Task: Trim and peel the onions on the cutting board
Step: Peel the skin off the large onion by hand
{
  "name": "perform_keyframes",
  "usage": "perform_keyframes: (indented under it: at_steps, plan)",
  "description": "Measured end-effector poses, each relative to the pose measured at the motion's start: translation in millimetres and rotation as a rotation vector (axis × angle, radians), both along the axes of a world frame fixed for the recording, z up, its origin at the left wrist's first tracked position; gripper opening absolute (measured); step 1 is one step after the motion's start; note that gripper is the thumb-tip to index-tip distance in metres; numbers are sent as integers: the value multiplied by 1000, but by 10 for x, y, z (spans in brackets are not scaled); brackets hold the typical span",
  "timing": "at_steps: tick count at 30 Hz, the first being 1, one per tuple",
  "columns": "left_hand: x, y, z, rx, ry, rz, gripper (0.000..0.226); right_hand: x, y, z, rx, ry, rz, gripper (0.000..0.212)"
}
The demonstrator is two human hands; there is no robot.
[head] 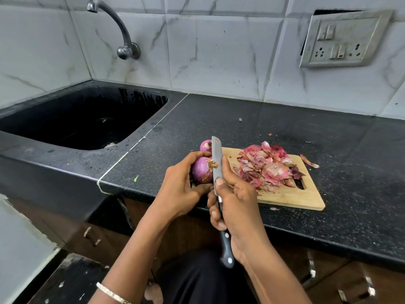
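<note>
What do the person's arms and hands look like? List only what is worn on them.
Both forearms are bare, with no sleeves in view. The left hand and right hand wear no gloves, and no rings are visible. The only item worn is a thin, pale metallic bangle on the left wrist, at the bottom edge of the view.

onions: 2 | knife: 1 | cutting board: 1 | hands: 2

second onion half hidden behind knife
</note>
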State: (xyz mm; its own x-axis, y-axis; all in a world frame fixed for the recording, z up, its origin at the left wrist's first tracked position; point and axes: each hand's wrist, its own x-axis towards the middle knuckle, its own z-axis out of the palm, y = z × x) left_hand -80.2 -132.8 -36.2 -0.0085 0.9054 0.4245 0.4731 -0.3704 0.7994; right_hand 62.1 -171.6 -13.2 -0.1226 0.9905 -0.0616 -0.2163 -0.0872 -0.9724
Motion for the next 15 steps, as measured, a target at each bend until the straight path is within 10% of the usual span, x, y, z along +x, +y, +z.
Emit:
perform_keyframes:
  at_steps: [15]
  plan:
    - [24, -23, 17, 40, 40, 17, 66, -45, -117, -19, -50, 119, -10, 49]
